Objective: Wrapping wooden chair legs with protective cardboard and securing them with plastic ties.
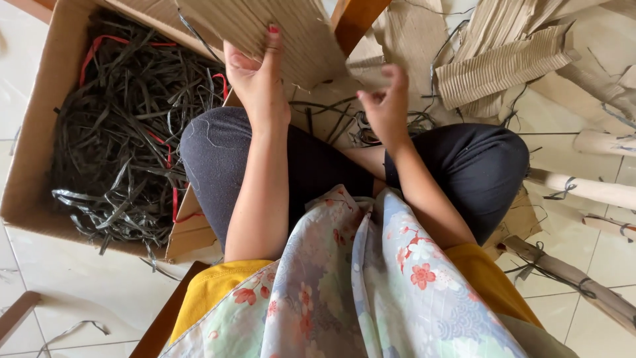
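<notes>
From the head camera, looking down over the person's lap: the left hand [255, 76] has its grip closed on a sheet of corrugated cardboard [278, 30], thumb on the near face and fingers behind it, a red-painted nail showing at the top edge; the right hand [387, 99] pinches a narrower piece of the same cardboard [368, 74] at the sheet's lower right corner, its grip narrow, fingertips pressed together on the strip; the sheet is held up in the air just past the knees, tilted toward the camera, in front of an orange wooden bar [354, 20].

To the left on the tiled floor [79, 278] stands an open cardboard box [30, 126] well filled with dark thin strips [126, 132] and a few red ones; to the right lie torn ribbed cardboard pieces [503, 66] and several rolled paper sticks [583, 189], some bound with dark strips.

As a judgement: the work looks well advanced, since finished-looking rolls and stripped scraps lie about; the sheet in hand is mostly whole, so much of it is left to pull apart.
</notes>
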